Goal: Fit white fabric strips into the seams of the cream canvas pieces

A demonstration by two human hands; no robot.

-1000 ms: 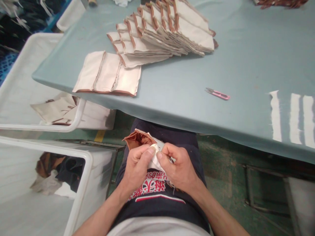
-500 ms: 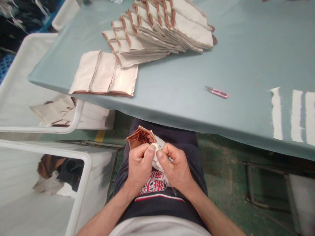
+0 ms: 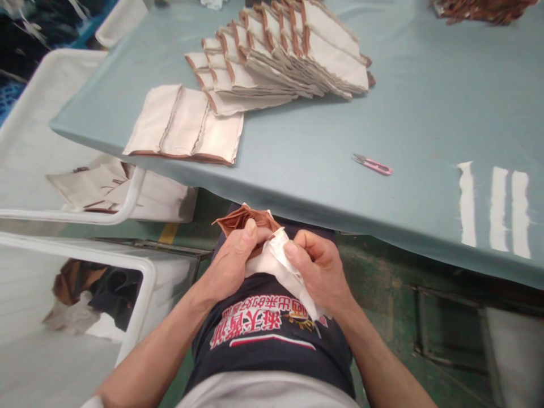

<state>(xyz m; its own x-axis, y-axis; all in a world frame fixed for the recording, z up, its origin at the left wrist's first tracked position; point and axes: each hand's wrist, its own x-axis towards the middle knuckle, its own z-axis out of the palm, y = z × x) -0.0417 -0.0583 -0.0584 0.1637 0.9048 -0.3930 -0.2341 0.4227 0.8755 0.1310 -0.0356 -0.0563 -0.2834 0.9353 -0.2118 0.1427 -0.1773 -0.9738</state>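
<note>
Over my lap, my left hand [image 3: 229,258] grips a brown-and-white sewn fabric piece [image 3: 235,220], its thumb pointing up along the brown folds. The brown side gapes open toward the table. White cloth [image 3: 278,265] of the same piece is pinched by my right hand [image 3: 321,269], close beside the left, and part of it hangs below the fingers. Some of the left fingers are hidden by the cloth. Nearest on the table is a flat cream panel [image 3: 183,122] with brown edging. Pink-handled thread snips [image 3: 373,165] lie further right.
A fanned stack of cream panels [image 3: 276,62] covers the back of the blue-green table [image 3: 306,147]. White cloth strips [image 3: 498,208] lie at the right, a brown bundle [image 3: 484,10] at the far right. Left stand white bins [image 3: 148,283] with fabric pieces inside; a metal frame [image 3: 419,317] is low right.
My hands have shifted; the left thumb has lifted off the white cloth onto the brown part. More white cloth now hangs from my right hand. The view has tilted slightly.
</note>
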